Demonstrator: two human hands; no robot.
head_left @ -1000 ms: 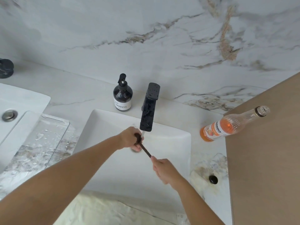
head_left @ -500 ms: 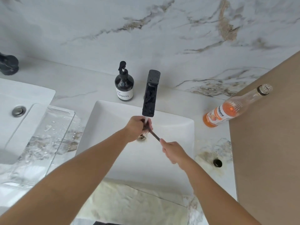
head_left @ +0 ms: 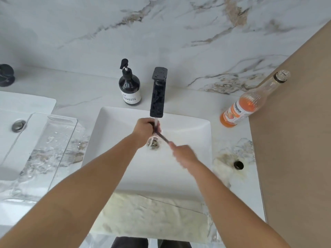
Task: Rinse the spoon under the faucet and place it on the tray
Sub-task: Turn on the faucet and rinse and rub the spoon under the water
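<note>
A dark spoon (head_left: 163, 137) lies slanted over the white sink (head_left: 193, 129), its bowl end under the running water of the black faucet (head_left: 158, 93). My left hand (head_left: 146, 130) wraps around the spoon's bowl end directly below the spout, so the bowl is hidden. My right hand (head_left: 184, 155), blurred, grips the handle end lower right. A clear glass tray (head_left: 53, 140), wet with droplets, rests on the counter left of the sink.
A dark soap pump bottle (head_left: 129, 85) stands behind the sink, left of the faucet. An orange drink bottle (head_left: 249, 104) leans at the right by a tan panel (head_left: 295, 140). A black bottle cap (head_left: 238, 165) lies on the counter. A second sink (head_left: 16, 111) is far left.
Both hands have stayed on the spoon under the stream, with the right hand shifting slightly and now blurred. The camera has tilted, so the sink sits higher in view.
</note>
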